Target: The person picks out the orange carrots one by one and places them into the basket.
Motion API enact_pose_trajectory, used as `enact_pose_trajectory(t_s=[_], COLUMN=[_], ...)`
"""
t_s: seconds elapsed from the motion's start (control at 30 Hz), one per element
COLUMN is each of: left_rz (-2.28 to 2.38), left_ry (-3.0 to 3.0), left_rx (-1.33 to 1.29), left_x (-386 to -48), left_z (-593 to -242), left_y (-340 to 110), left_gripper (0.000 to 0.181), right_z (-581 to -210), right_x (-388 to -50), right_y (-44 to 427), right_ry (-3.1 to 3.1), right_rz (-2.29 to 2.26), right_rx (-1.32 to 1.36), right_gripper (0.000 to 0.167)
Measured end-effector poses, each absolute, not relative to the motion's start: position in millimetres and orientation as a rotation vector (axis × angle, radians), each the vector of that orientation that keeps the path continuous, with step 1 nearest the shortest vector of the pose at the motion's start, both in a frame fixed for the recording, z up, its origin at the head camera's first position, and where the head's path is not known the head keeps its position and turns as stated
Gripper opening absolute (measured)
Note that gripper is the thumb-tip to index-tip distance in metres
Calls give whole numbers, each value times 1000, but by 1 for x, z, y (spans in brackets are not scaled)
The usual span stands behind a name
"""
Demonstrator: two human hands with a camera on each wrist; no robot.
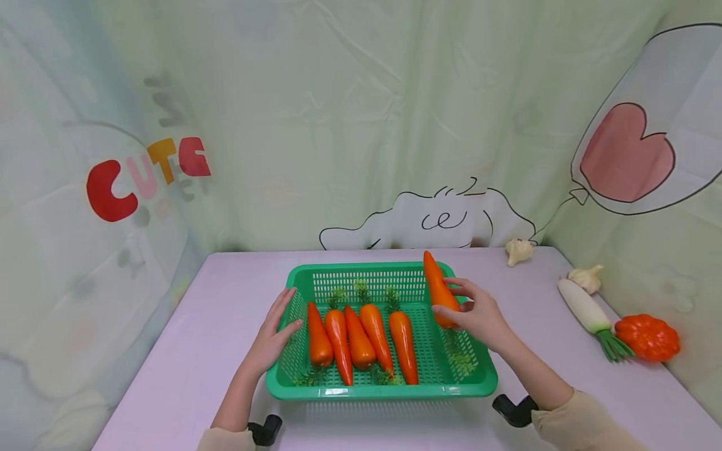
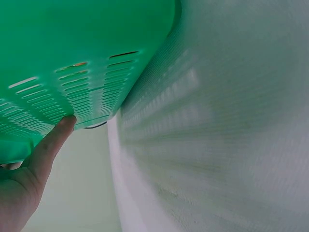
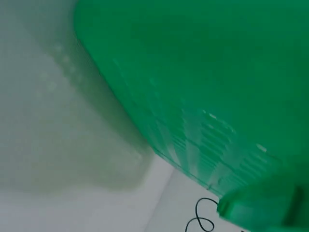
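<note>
A green plastic basket (image 1: 383, 393) with slotted walls stands on the table, holding several orange carrots (image 1: 361, 338) side by side, some with leafy tops. Over the basket's right end, my right hand (image 1: 478, 313) pinches another carrot (image 1: 436, 283) between thumb and fingers, its pointed tip up and tilted to the left. At the left end my left hand (image 1: 271, 341) lies along the rim with its fingers straight. In the left wrist view, the thumb of the left hand (image 2: 36, 174) rests against the basket's outer wall (image 2: 91, 34). The right wrist view shows the basket (image 3: 193, 63) but not the carrot.
To the right on the pale table (image 1: 186, 369) lie a white radish (image 1: 583, 305) with green stalks and a ribbed orange-red vegetable (image 1: 647, 338). One garlic bulb (image 1: 586, 279) is beside the radish. Another garlic bulb (image 1: 519, 252) sits near the back edge, before the printed curtain (image 1: 282, 156).
</note>
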State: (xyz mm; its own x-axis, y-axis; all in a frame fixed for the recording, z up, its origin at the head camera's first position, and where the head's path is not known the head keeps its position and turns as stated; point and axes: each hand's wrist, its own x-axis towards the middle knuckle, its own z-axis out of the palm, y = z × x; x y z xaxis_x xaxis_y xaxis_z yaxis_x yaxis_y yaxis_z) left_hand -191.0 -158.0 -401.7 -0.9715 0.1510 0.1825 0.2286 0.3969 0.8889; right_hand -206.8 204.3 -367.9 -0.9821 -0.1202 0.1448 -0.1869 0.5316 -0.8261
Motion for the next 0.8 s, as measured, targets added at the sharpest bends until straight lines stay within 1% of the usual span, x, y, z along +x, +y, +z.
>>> enact_pose_trajectory(t_s=[0.4, 0.57, 0.8], left_rz=[-1653, -1649, -1654], left_ry=[-2565, -2561, -2567], left_rx=[-346, -352, -346], left_x=[-191, -191, -192], left_z=[-402, -403, -403], left_y=[-157, -158, -158], left_gripper=[60, 61, 61], right_z=[-388, -394, -407], right_x=[-212, -213, -217], right_y=[182, 176, 174], right_ry=[-2793, -2845, -2931], right_rz=[1337, 1323, 1224], right_rx=[355, 347, 319], right_gripper=[58, 61, 59])
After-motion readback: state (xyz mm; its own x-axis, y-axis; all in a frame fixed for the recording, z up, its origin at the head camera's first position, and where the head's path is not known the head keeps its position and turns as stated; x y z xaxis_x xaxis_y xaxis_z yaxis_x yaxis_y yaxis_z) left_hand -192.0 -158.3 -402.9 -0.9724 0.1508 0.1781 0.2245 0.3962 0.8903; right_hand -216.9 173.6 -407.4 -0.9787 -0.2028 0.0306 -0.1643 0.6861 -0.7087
